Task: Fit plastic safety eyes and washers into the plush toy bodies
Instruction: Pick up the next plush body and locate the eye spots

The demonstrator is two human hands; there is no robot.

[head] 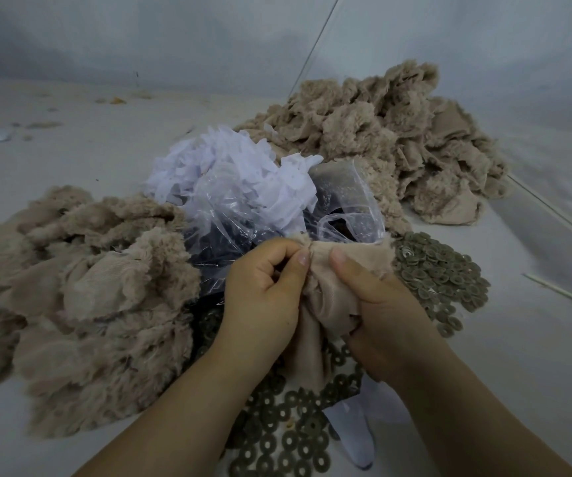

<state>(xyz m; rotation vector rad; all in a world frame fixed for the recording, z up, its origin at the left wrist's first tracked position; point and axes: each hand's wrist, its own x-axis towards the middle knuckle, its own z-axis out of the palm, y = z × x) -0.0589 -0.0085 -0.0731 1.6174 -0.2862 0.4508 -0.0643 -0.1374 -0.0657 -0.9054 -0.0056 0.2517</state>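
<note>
- The left hand (264, 290) and the right hand (377, 304) meet at lower centre of the frame, both gripping one beige plush toy body turned inside out (329, 297); each grip is narrow, thumb and curled fingers pinching bunched fabric.
- No plastic eye shows between the fingers; whether a post already sits inside the gather I cannot tell.
- Flat olive-grey ring washers (442, 273) lie spread on the pale grey desk (535, 356), right of the hands and below them toward the bottom edge, some under the hanging fabric.
- A clear plastic bag with dark small parts inside (229, 235) sits just above the hands, white shredded paper scraps (229, 166) behind it.
- Piles of beige plush bodies rest at left (81, 287) and upper right (381, 132).
- To do this step well, I judge: keep the fabric taut around the eye spot, so the post comes through cleanly.
- Hold the gather with one hand only, freeing the other to pick a single washer.
- Press the washer on squarely; a tilted one may catch the pile or sit loose.
</note>
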